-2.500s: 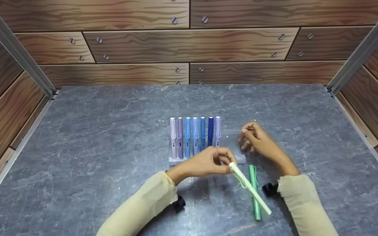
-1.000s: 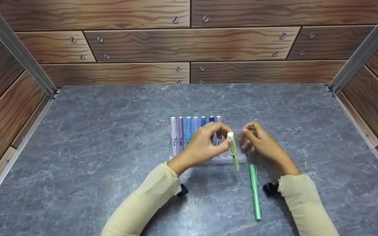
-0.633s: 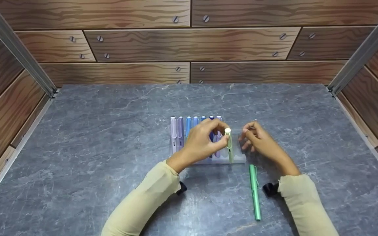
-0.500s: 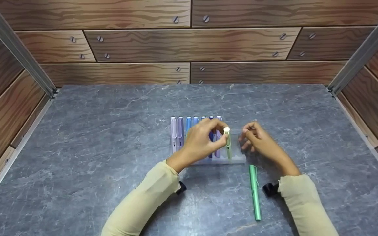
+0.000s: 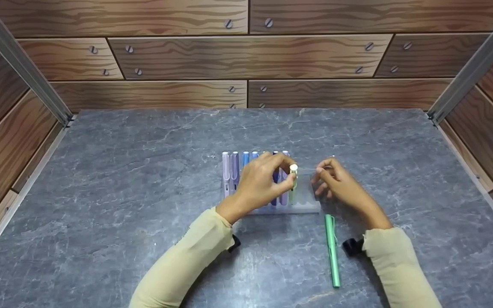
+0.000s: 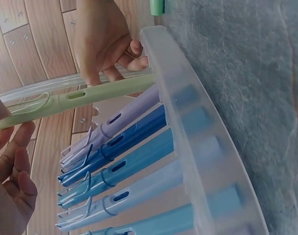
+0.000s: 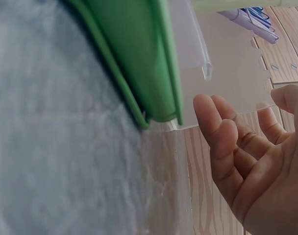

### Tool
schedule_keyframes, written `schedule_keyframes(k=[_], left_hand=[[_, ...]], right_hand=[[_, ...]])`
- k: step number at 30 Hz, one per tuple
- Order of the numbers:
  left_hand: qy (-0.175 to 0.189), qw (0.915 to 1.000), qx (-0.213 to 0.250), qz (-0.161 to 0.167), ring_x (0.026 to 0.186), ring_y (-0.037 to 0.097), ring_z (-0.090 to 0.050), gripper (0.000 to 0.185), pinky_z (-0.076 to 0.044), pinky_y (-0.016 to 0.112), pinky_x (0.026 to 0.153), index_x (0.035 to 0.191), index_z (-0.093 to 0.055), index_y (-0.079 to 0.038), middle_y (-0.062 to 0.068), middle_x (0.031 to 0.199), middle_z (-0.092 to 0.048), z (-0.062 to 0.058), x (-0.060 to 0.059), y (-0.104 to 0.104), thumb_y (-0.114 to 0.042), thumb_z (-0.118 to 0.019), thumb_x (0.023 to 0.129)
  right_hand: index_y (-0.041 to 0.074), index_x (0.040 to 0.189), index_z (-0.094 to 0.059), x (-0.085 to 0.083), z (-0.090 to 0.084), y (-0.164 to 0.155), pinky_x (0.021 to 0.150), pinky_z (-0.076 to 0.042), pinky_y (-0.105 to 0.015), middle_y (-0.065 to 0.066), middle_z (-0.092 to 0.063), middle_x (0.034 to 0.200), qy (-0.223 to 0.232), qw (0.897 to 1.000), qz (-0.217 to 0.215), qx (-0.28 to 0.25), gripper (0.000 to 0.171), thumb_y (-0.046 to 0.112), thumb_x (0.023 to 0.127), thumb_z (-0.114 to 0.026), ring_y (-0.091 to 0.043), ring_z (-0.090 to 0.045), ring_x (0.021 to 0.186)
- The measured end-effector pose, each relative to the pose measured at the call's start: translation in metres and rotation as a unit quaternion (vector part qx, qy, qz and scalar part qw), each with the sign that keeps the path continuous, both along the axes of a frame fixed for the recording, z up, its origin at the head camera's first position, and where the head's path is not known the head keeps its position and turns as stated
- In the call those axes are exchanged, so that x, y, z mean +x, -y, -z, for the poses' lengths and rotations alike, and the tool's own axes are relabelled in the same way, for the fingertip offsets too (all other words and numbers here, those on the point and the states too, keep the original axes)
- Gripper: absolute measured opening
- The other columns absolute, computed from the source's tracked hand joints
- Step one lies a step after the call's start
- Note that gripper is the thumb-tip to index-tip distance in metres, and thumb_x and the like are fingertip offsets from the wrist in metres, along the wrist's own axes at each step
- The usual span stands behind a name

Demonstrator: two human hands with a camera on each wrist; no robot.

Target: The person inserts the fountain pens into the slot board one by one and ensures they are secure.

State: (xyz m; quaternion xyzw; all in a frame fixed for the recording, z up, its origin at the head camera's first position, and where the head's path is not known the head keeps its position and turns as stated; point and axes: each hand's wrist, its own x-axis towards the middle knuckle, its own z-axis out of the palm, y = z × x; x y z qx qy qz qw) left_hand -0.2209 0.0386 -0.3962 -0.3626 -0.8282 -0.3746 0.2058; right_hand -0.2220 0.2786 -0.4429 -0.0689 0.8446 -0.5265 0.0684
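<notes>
A clear plastic pen rack [image 5: 307,207] stands mid-table with several lilac and blue pens [image 5: 234,171] upright in it. My left hand [image 5: 289,173] pinches the top of a pale green pen [image 5: 293,171] and holds it upright at the slot right of the last lilac pen. In the left wrist view this pale green pen [image 6: 80,95] lies above the lilac pen [image 6: 124,115], its tip at the rack [image 6: 198,147]. My right hand [image 5: 321,171] grips the rack's right rear edge. A darker green pen [image 5: 331,250] lies on the table in front of the rack.
Grey marbled tabletop [image 5: 122,192] enclosed by wood-patterned walls [image 5: 246,55] at the back and both sides, with metal posts [image 5: 19,64] in the corners. In the right wrist view the darker green pen [image 7: 139,58] lies close beside the clear rack panel [image 7: 227,78].
My left hand lifted the pale green pen from low over the table, stood it upright and moved it back into the rack. The right hand stayed on the rack.
</notes>
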Motion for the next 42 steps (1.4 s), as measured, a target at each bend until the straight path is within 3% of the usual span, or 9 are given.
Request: schedule_keyframes(k=[12, 24, 42], left_hand=[[0.025, 0.9994, -0.022, 0.001, 0.071, 0.013, -0.055, 0.013, -0.038, 0.018, 0.059, 0.094, -0.067, -0.015, -0.004, 0.081, -0.07, 0.004, 0.001, -0.002, -0.02, -0.067, 0.082], [0.081, 0.9959, -0.039, -0.012, 0.071, 0.013, -0.056, 0.02, -0.037, 0.018, 0.058, 0.104, -0.064, -0.017, -0.006, 0.083, -0.074, 0.001, 0.001, -0.007, -0.022, -0.064, 0.085], [0.093, 0.9894, -0.085, -0.072, 0.064, 0.008, -0.052, 0.018, -0.035, 0.018, 0.049, 0.108, -0.064, -0.024, -0.01, 0.072, -0.069, -0.004, -0.01, -0.017, -0.028, -0.061, 0.09]], right_hand=[[0.003, 0.114, -0.039, 0.0, 0.0, 0.0, 0.053, -0.049, -0.026, -0.016, -0.063, 0.096, -0.005, 1.0, -0.007, -0.003, 0.027, 0.028, 0.104, -0.041, -0.015, -0.067, 0.068], [0.004, 0.117, -0.038, -0.002, -0.002, 0.001, 0.054, -0.05, -0.029, -0.015, -0.062, 0.099, 0.01, 1.0, 0.004, -0.001, 0.032, 0.033, 0.104, -0.04, -0.018, -0.067, 0.07], [0.0, 0.119, -0.037, 0.001, -0.002, 0.0, 0.055, -0.049, -0.028, -0.023, -0.062, 0.104, 0.003, 1.0, -0.008, 0.002, 0.033, 0.029, 0.104, -0.04, -0.016, -0.066, 0.071]])
